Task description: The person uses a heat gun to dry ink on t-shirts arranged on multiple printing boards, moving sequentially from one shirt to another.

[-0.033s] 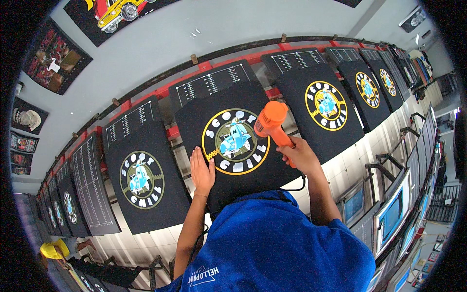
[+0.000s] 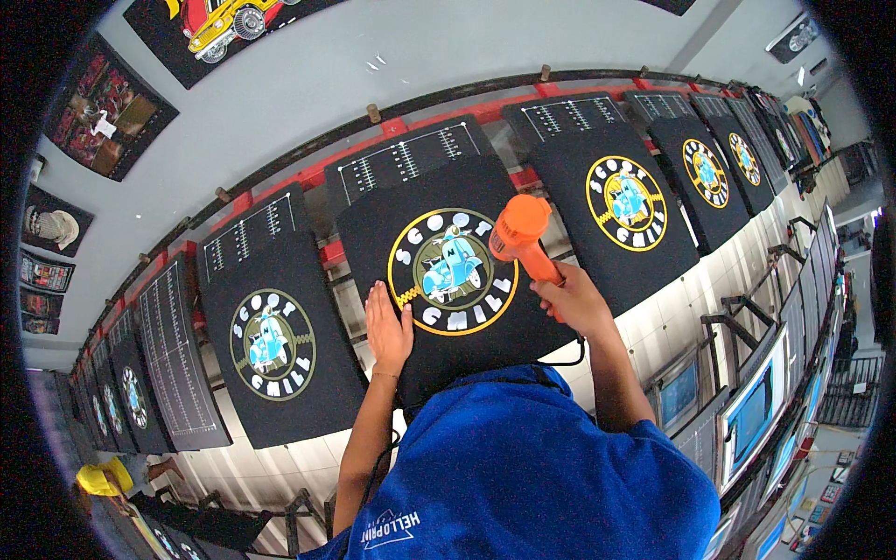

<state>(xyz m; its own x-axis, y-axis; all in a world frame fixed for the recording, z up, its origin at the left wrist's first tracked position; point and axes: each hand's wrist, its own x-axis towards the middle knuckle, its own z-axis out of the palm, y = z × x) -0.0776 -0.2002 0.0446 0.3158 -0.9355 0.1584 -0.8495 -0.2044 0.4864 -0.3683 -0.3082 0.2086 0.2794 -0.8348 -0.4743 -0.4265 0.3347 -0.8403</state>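
Observation:
My right hand [image 2: 575,302] is wrapped round the handle of an orange hair dryer [image 2: 525,224]. Its wide round barrel hangs over the right edge of a scooter print [image 2: 454,266] inside a yellow and olive ring. That print is on a black shirt [image 2: 373,219] stretched over a flat printing board. Flat on the cloth, just left of the ring, my left hand [image 2: 387,327] rests with its fingers straight and holds nothing. A dark cord [image 2: 581,353] hangs below my right hand.
Further printed black shirts lie on boards to the left [image 2: 280,345] and right [image 2: 627,201]. A red and black rail [image 2: 373,114] runs behind the boards. Framed screens [image 2: 754,411] stand at the lower right. Another person in yellow [image 2: 101,478] is at the lower left.

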